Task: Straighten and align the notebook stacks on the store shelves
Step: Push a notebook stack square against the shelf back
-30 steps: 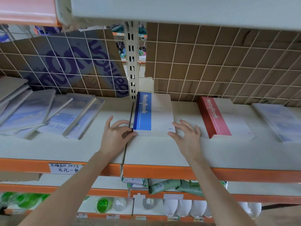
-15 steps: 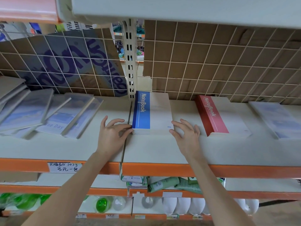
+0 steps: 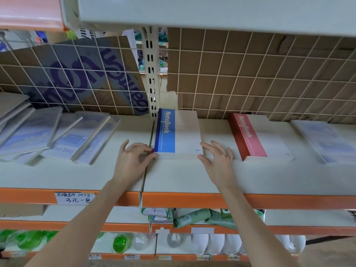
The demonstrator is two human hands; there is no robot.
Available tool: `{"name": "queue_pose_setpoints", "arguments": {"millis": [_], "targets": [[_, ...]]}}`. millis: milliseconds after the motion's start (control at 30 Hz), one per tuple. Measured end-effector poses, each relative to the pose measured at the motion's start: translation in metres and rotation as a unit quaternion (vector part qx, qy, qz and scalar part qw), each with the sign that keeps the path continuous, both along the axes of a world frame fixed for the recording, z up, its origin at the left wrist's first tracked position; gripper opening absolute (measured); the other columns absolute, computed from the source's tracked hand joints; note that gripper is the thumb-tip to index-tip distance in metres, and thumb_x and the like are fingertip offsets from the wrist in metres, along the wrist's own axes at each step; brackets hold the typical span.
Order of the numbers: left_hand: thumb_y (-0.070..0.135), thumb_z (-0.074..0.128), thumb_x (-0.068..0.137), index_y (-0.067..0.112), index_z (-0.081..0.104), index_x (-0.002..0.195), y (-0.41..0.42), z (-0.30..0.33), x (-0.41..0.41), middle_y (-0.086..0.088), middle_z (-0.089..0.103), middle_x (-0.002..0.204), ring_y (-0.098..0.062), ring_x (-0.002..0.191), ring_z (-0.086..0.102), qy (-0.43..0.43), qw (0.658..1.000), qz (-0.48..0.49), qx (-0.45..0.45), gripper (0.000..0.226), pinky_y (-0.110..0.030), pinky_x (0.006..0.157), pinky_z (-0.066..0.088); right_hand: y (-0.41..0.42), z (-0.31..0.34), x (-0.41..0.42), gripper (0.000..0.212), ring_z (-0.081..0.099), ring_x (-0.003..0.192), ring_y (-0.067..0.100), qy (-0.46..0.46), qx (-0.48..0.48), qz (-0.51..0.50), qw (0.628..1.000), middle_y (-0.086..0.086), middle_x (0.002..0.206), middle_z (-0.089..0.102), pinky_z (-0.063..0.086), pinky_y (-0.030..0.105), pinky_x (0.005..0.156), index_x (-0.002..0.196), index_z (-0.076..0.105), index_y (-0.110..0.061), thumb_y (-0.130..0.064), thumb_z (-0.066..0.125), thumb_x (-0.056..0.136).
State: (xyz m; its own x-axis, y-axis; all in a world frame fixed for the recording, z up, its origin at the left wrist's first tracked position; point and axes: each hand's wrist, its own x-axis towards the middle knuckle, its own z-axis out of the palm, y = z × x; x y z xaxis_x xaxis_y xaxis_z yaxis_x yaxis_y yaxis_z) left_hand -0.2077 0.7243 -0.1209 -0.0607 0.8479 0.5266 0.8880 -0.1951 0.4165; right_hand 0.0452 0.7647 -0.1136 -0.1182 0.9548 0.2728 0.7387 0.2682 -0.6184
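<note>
store shelf (image 3: 173, 178) carries a blue notebook stack (image 3: 177, 135); left hand (image 3: 133, 160) and right hand (image 3: 217, 160), fingers spread, flank it.

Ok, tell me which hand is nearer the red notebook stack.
Right. The right hand sits between the blue stack and the red notebook stack; the left hand is beyond the blue stack.

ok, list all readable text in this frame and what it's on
"NoteBook": blue notebook stack, on its blue band.
"NoteBook": red notebook stack, on its red band.
"Day", start cut off: plastic-wrapped notebook, left pile.
"3元一包": handwritten price tag; its top line is unclear.
Purple print on cardboard: upside down, unreadable.
Lower shelf tags: too small.
</note>
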Motion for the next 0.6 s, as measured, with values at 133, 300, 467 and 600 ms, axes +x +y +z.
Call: {"name": "queue_pose_setpoints", "arguments": {"millis": [133, 300, 467, 600], "targets": [[0.021, 0.072, 0.082, 0.011, 0.073, 0.091, 0.001, 0.000, 0.000, -0.003, 0.072, 0.090, -0.019, 0.094, 0.065, 0.008, 1.000, 0.000, -0.001, 0.014, -0.040, 0.108, 0.023, -0.001, 0.003, 0.000, 0.037, 0.035, 0.136, 0.013, 0.000, -0.004, 0.003, 1.000, 0.004, 0.140, 0.047, -0.002, 0.033, 0.114, 0.128, 0.059, -0.023, -0.022, 0.062, 0.091], [0.014, 0.077, 0.076, 0.010, 0.074, 0.082, 0.001, 0.003, 0.002, -0.002, 0.072, 0.083, -0.019, 0.088, 0.068, 0.050, 0.999, -0.002, 0.006, 0.008, -0.045, 0.102, 0.030, -0.003, 0.005, 0.001, 0.036, 0.039, 0.134, 0.013, -0.009, 0.000, 0.009, 1.000, 0.005, 0.136, 0.051, -0.003, 0.032, 0.114, 0.128, 0.059, -0.022, -0.020, 0.058, 0.093], [0.016, 0.078, 0.075, 0.011, 0.075, 0.080, 0.000, 0.005, 0.002, -0.002, 0.072, 0.081, -0.019, 0.088, 0.068, 0.095, 0.995, 0.005, 0.012, 0.008, -0.044, 0.103, 0.030, -0.003, 0.004, 0.000, 0.034, 0.037, 0.135, 0.012, -0.015, 0.012, 0.011, 1.000, 0.005, 0.131, 0.057, -0.003, 0.034, 0.114, 0.126, 0.060, -0.021, -0.019, 0.059, 0.092], [0.046, 0.050, 0.087, 0.015, 0.073, 0.084, -0.007, 0.011, 0.002, 0.004, 0.072, 0.085, -0.017, 0.095, 0.065, 0.101, 0.994, 0.026, -0.020, 0.039, -0.050, 0.105, 0.030, -0.004, 0.004, -0.001, 0.034, 0.029, 0.139, 0.011, -0.025, 0.011, 0.015, 1.000, -0.003, 0.128, 0.059, -0.003, 0.036, 0.114, 0.126, 0.059, -0.022, -0.020, 0.059, 0.092]]}}
